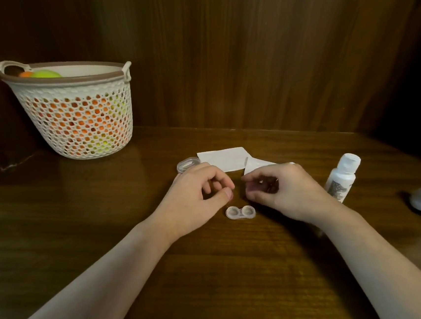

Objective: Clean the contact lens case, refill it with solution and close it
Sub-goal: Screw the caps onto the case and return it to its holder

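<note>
I take the step in hand to be the cleaning of the case (240,212), with the tissue (223,161) as the wiper. The case lies on the counter (107,220) with both wells open and facing up, so the sound way is to pin it by its middle bridge with one hand, then work a folded corner of tissue round each well in turn, pressing lightly so the small thing does not skate on the polished wood. Only once both wells look dry would I reach for the bottle (341,176).

My left hand (197,191) hovers above and to the left of the case, fingers curled with the thumb tip near the forefinger; I see nothing held in it. My right hand (282,191) is above and to the right, fingers curled inward toward the palm. Its far fingers are near a lifted corner of the tissue, but I cannot tell whether it pinches that corner or anything else. Neither hand touches the case; it sits between them, just nearer me than the fingertips.

A clear lid (188,164) lies beyond the left hand, beside the tissue. The bottle stands capped just right of the right hand, leaning a little.
</note>
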Action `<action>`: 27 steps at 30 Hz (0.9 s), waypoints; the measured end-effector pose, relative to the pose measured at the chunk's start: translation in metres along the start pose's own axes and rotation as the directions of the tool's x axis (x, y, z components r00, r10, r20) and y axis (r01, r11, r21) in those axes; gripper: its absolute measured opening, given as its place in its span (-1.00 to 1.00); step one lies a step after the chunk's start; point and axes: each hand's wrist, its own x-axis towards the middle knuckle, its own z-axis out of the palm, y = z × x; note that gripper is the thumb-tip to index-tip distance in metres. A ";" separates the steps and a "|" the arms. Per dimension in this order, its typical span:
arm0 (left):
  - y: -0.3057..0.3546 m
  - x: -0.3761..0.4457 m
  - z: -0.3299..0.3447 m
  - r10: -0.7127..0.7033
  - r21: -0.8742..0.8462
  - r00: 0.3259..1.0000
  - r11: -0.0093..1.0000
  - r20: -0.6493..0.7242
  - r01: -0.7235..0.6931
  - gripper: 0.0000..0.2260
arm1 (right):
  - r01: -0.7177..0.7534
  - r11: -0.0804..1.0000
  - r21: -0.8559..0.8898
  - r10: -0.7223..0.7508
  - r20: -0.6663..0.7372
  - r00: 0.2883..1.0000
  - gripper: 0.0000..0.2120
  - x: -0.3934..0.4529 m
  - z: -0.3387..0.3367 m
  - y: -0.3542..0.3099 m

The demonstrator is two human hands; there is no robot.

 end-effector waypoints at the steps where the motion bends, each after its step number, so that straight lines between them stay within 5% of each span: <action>1: 0.001 0.000 0.000 -0.005 0.000 1.000 1.000 -0.010 0.005 -0.89 | 0.020 0.998 0.051 -0.016 -0.072 0.997 -0.71 -0.002 -0.001 -0.002; 4: 0.005 0.002 -0.001 -0.020 -0.031 0.998 0.999 -0.062 0.018 -0.87 | 0.087 0.946 0.313 -0.009 -0.243 0.970 -0.73 -0.006 -0.002 -0.011; 9: 0.010 0.005 -0.002 -0.094 -0.142 0.994 0.986 -0.055 0.086 -0.79 | 0.196 0.861 0.470 -0.058 -0.290 0.955 -0.68 -0.010 0.005 -0.029; 27: 0.014 0.009 -0.004 -0.094 -0.402 0.996 0.912 0.006 0.088 -0.77 | 0.309 0.826 0.471 -0.145 -0.354 0.924 -0.64 -0.015 0.008 -0.040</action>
